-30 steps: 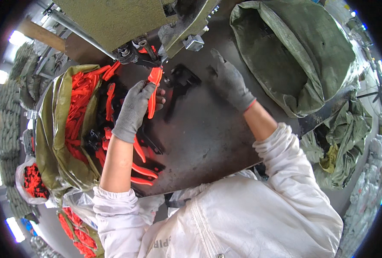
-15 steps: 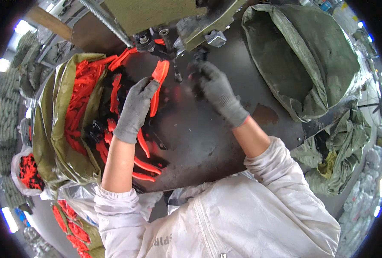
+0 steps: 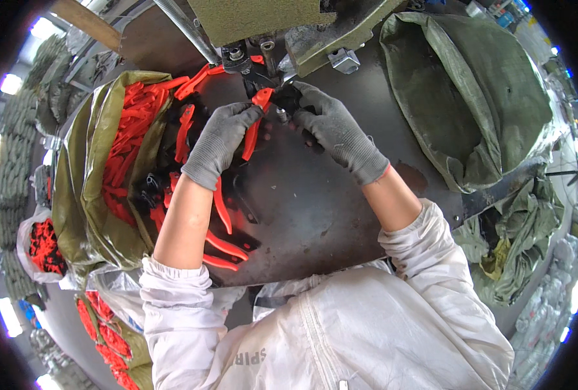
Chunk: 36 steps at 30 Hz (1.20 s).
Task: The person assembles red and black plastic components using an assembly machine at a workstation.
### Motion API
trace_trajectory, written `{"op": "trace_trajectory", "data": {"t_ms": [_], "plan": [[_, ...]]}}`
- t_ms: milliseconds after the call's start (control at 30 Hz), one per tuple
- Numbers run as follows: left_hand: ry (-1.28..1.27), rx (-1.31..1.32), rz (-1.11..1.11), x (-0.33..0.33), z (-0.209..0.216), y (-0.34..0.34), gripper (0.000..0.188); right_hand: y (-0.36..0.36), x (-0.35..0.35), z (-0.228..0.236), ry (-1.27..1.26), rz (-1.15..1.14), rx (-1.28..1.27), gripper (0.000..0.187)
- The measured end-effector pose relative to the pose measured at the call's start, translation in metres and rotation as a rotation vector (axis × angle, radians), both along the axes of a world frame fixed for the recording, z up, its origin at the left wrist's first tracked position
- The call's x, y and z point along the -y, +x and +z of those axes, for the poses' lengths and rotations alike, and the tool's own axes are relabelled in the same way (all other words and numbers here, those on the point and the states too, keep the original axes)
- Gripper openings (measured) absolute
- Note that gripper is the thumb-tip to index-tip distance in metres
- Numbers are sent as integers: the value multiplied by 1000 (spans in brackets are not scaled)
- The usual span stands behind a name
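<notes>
My gloved left hand (image 3: 220,140) is closed round a curved red tool handle (image 3: 252,135), its upper end pointing at the machine. My gloved right hand (image 3: 338,134) pinches a black metal part (image 3: 287,98), whose exact kind I cannot make out. Handle and black part come together just under the machine's head (image 3: 237,58); whether they touch is hidden by the fingers. A small upright metal pin (image 3: 282,116) stands right beneath them. More red handles (image 3: 221,208) with dark parts lie on the metal tabletop (image 3: 295,214), left of and below my left hand.
An olive sack (image 3: 74,195) full of red handles (image 3: 125,140) stands at the left. At the right lies an open dark green sack (image 3: 523,97). The machine's green body (image 3: 256,23) overhangs the far edge. A small bag (image 3: 45,250) of red and black pieces sits far left.
The red handle in my left hand has moved right, toward the pin. My right hand has brought the black part in beside it. The whole view has shifted slightly.
</notes>
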<state>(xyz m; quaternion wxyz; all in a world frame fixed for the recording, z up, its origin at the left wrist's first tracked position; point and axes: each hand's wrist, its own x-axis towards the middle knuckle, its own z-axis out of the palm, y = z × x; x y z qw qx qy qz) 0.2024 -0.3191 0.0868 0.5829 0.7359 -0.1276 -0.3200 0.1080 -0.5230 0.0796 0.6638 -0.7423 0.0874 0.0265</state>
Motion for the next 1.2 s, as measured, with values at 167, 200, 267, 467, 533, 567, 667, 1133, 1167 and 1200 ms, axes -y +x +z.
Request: {"op": "trace_trajectory", "data": {"t_ms": [167, 200, 267, 467, 533, 567, 667, 1133, 1167, 1200], "plan": [[24, 80, -63, 3, 1, 1, 42, -7, 7, 8, -3, 14, 37, 62], [60, 91, -90, 3, 3, -1, 43, -10, 7, 12, 1, 15, 2, 62], [58, 45, -99, 2, 3, 2, 44, -8, 10, 9, -3, 25, -7, 62], [42, -43, -102, 1, 7, 4, 46, -5, 10, 9, -18, 42, 27, 63], [32, -48, -92, 3, 6, 1, 46, -8, 8, 8, -66, 26, 49, 63], [40, -54, -108, 4, 6, 2, 45, -10, 6, 9, -69, -8, 34, 63], [33, -54, -114, 0, 6, 2, 42, -10, 4, 14, -23, -9, -11, 62], [447, 838, -74, -99, 4, 82, 21, 1, 3, -19, 139, 14, -137, 55], [379, 581, 316, -104, 6, 95, 23, -2, 8, -22, 132, -5, -143, 55], [1063, 1212, 7, -172, -1, 130, 27, -1, -2, -15, 146, 8, -146, 56]]}}
